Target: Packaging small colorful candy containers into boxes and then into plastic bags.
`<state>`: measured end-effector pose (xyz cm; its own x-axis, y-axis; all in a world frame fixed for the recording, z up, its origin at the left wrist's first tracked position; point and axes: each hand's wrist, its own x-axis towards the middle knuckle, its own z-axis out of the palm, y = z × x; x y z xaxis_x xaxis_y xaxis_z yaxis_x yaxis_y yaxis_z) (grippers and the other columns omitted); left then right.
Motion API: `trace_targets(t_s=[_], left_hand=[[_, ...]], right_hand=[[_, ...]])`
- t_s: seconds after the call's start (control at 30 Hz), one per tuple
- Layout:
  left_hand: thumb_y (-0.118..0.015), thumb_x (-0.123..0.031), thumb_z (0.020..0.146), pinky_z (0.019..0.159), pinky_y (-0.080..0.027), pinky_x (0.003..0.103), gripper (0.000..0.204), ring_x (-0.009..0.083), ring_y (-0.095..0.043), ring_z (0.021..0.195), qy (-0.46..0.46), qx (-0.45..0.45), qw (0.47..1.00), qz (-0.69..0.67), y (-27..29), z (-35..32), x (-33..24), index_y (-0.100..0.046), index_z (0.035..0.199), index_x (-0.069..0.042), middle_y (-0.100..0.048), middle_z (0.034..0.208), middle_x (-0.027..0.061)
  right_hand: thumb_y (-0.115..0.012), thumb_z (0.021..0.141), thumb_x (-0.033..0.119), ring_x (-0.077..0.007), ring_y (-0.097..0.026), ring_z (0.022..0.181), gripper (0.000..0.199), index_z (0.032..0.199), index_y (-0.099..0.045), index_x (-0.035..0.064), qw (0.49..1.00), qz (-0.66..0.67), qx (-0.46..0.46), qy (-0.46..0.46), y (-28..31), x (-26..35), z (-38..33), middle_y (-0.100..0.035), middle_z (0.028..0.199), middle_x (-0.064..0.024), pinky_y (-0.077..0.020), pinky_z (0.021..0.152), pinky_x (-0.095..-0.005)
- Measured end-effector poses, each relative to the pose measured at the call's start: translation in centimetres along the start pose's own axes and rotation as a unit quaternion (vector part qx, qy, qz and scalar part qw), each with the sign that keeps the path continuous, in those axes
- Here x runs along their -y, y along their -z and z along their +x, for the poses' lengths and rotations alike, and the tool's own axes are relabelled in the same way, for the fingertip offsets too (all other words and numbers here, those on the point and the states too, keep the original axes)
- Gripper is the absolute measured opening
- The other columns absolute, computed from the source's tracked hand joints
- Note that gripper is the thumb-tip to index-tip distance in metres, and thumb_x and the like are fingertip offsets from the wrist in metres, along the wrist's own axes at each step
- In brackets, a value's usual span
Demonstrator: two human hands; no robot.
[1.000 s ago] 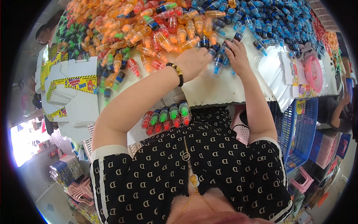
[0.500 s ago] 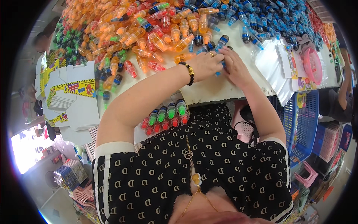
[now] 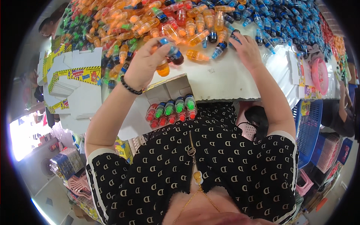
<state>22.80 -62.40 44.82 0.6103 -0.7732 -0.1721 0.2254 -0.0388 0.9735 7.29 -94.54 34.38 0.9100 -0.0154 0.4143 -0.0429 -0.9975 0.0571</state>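
Left hand, since half a second ago: the left hand (image 3: 144, 64) has swung away from the right hand (image 3: 247, 51) toward the person's left and now carries bottles above the surface (image 3: 225, 83).
Left grip: closed on a blue-topped bottle (image 3: 172, 51), tilted, its dark end pointing away from the palm; an orange bottle (image 3: 162, 70) hangs just below it, apparently in the same grasp.
Right grip: fingers bent over a dark blue bottle (image 3: 233, 40) near the edge of the blue heap; I cannot tell whether they clasp it or only touch it.
Carton: the open carton (image 3: 176, 88) is at the near edge, by the shirt (image 3: 210, 150), with green-capped bottles (image 3: 170, 108) and red-capped bottles (image 3: 171, 120) side by side in rows.
Loose bottles: between the hands, a lone orange bottle (image 3: 197, 56) lies on its side near a blue-capped bottle (image 3: 219, 50).
Heaps: orange heap (image 3: 108, 24) at centre-left, blue heap (image 3: 292, 26) to the right.
Left side: folded cartons (image 3: 71, 85) with yellow trim.
Right side: pink basin (image 3: 320, 76), with a blue basket (image 3: 311, 129) below it.
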Motion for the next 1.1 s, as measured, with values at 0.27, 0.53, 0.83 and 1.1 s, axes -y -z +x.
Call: trace_targets(t_s=[0.27, 0.53, 0.83, 1.1], left_hand=[[-0.057, -0.022, 0.098, 0.086, -0.048, 0.026, 0.031, 0.0119, -0.060, 0.098, -0.050, -0.052, 0.997, -0.037, 3.1, -6.6, -0.2, -0.054, 0.120, -0.001, -0.064, 0.107, 0.0057], [-0.062, -0.017, 0.093, 0.086, -0.049, 0.029, 0.031, 0.0176, -0.061, 0.102, -0.129, -0.041, 0.988, 0.069, 3.2, -11.4, 1.4, -0.053, 0.119, -0.002, -0.062, 0.116, 0.0088], [-0.069, -0.017, 0.084, 0.087, -0.049, 0.039, 0.038, 0.0321, -0.059, 0.102, -0.191, 0.132, 0.846, 0.480, 2.9, -12.4, 3.6, -0.053, 0.116, -0.005, -0.060, 0.112, 0.0131], [-0.068, -0.028, 0.085, 0.087, -0.047, 0.041, 0.040, 0.0330, -0.059, 0.103, -0.026, 0.127, 0.864, 0.486, 2.5, -12.1, 2.6, -0.055, 0.114, -0.004, -0.062, 0.109, 0.0160]], right_hand=[[-0.066, 0.073, 0.005, -0.0235, -0.059, 0.099, 0.042, 0.114, -0.064, 0.0166, 0.997, -0.007, -0.023, 0.074, 0.2, -1.3, 0.1, -0.062, 0.116, 0.0002, -0.0467, 0.086, -0.0370], [-0.063, 0.077, -0.007, -0.0238, -0.063, 0.099, 0.035, 0.109, -0.067, 0.0061, 0.906, 0.369, -0.104, -0.177, 6.8, 4.6, 2.3, -0.067, 0.110, -0.0100, -0.0500, 0.084, -0.0341], [-0.074, 0.071, 0.003, -0.0265, -0.063, 0.098, 0.036, 0.105, -0.067, 0.0088, 0.813, 0.507, 0.135, 0.254, 7.2, 18.7, 4.1, -0.067, 0.107, -0.0080, -0.0502, 0.088, -0.0376], [-0.072, 0.075, 0.002, -0.0304, -0.062, 0.105, 0.042, 0.116, -0.062, 0.0077, 0.799, 0.559, 0.123, 0.184, 4.3, 20.4, 2.9, -0.066, 0.109, -0.0092, -0.0486, 0.094, -0.0392]])
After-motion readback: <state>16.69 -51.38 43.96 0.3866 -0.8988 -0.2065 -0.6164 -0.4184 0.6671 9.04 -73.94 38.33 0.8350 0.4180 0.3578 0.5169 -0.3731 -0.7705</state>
